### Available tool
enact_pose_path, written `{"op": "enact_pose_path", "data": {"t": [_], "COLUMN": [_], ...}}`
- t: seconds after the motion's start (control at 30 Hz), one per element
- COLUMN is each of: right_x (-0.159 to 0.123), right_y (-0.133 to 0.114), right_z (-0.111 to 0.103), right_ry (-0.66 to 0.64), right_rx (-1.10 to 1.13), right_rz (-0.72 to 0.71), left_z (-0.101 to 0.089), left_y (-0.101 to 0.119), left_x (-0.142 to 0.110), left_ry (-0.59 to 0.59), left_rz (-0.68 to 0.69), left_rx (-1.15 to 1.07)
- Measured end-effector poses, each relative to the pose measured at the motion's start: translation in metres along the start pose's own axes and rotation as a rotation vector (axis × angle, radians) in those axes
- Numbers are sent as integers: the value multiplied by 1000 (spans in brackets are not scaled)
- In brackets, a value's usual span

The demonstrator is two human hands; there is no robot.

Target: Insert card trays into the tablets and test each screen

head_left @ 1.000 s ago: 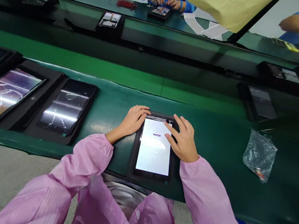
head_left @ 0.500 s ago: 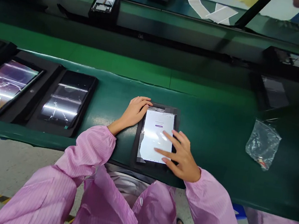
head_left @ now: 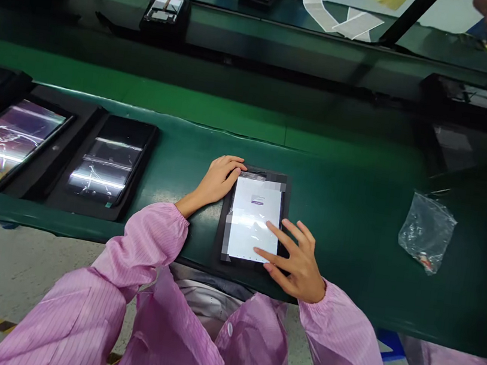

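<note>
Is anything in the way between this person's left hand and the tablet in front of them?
Nothing visible: the left hand lies right beside the tablet, reaching its black case, with no object between them.

- a green assembly-line belt [head_left: 351, 252] running across the view
- on it, a lit tablet [head_left: 254, 208] in a black case
- left of that, a colour-screen tablet [head_left: 9, 140] and a dark tablet [head_left: 110, 161], both in black trays
- right, a crumpled clear plastic bag [head_left: 427, 232]

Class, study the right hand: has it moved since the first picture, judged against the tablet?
Yes. The right hand has moved toward the person, from the upper part of the tablet down to its lower right corner.
</note>
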State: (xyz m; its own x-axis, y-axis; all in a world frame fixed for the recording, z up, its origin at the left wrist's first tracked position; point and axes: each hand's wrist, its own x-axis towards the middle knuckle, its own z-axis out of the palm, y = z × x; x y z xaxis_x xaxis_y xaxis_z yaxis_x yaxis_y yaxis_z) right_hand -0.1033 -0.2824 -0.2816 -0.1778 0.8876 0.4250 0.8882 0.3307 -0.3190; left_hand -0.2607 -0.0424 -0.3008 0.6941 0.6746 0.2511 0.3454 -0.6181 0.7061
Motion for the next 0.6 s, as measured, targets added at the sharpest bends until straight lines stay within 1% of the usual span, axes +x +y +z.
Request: {"op": "enact_pose_path", "data": {"t": [0.1,0.17,0.2,0.27,0.33,0.43,0.53,0.6], "right_x": [17,32,39,47,45,35,35,47], "right_y": [24,42,49,56,53,36,19,12], "right_z": [-2,-3,-4,-6,-8,-8,-3,5], "right_ry": [10,2,-6,-19,-39,-109,-188,-207], "right_rx": [-126,-181,-186,-168,-148,-152,-166,-170], "right_rz": [146,211,215,177,116,60,90,142], "left_z": [0,0,-1,-1,-1,0,0,1], "left_y": [0,0,0,0,0,1,1,1], "left_x": [0,0,0,0,-1,-1,0,0], "left_ry": [-2,-5,-7,-12,-18,-19,-16,-14], "left_rz": [0,2,4,6,5,5,6,6], "left_rx": [4,7,8,11,16,18,22,28]}}
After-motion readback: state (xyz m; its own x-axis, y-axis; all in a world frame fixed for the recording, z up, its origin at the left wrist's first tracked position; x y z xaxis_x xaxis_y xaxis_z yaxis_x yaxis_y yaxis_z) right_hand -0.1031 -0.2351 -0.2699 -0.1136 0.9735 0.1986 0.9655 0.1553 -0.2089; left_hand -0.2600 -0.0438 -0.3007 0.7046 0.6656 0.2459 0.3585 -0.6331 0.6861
